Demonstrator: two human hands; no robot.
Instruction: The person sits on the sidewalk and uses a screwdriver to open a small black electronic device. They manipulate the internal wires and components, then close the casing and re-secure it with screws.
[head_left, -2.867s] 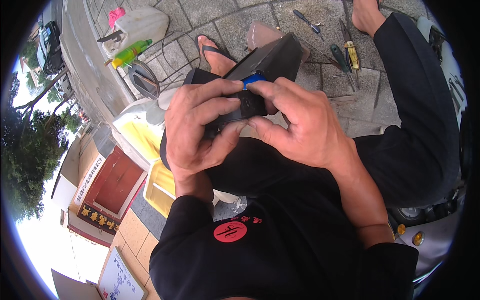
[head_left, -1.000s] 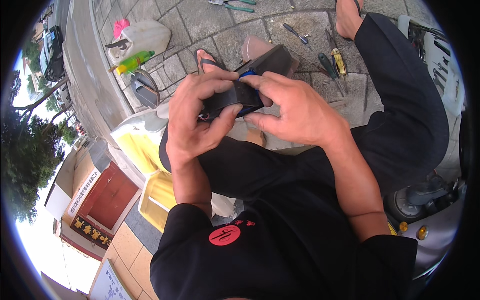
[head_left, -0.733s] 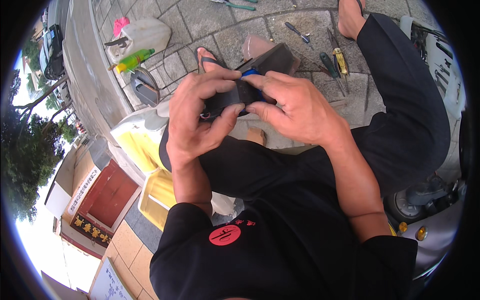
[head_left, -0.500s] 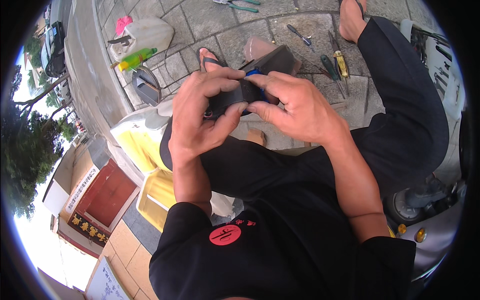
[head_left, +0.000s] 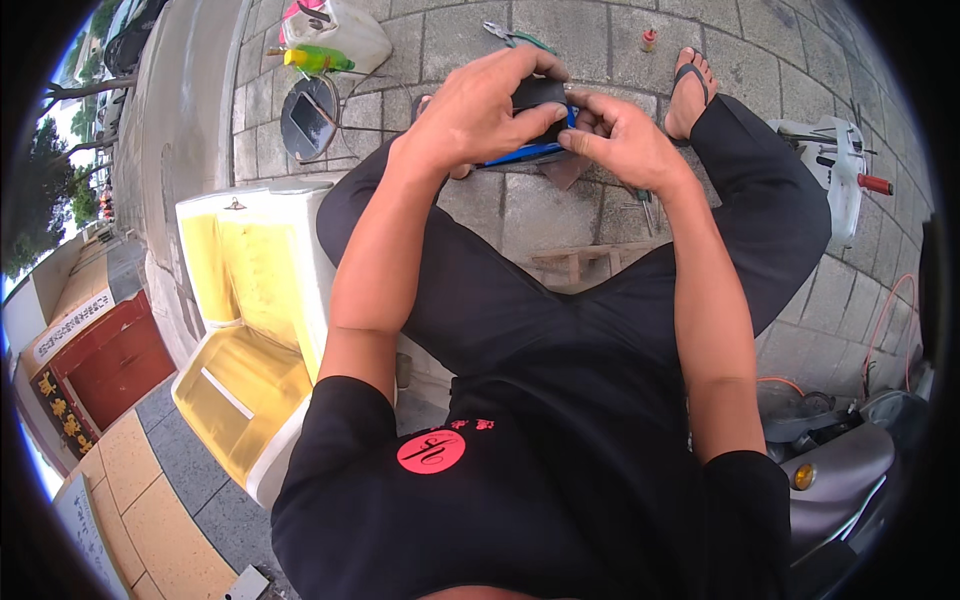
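Note:
My left hand (head_left: 475,112) grips a black piece (head_left: 540,95) between thumb and fingers, in front of my knees. My right hand (head_left: 632,145) pinches the right edge of the same piece, its fingertips close to my left thumb. A bright blue part (head_left: 525,153) shows below and beside the black one; whether the two are joined I cannot tell. Under my right hand, a translucent brownish sheet (head_left: 566,170) is partly hidden. Beyond my hands, pliers with green handles (head_left: 520,38) lie on the paving.
A yellow and white box (head_left: 255,270) stands at my left. Farther off are a round black stool (head_left: 310,120), a green bottle (head_left: 320,60) and a white jug (head_left: 350,35). At right stand a white tool holder with a red handle (head_left: 875,184) and a grey scooter (head_left: 845,480).
My view has shifted, and both hands now appear higher and farther from my body. They still hold the black piece, and more of its blue part shows.

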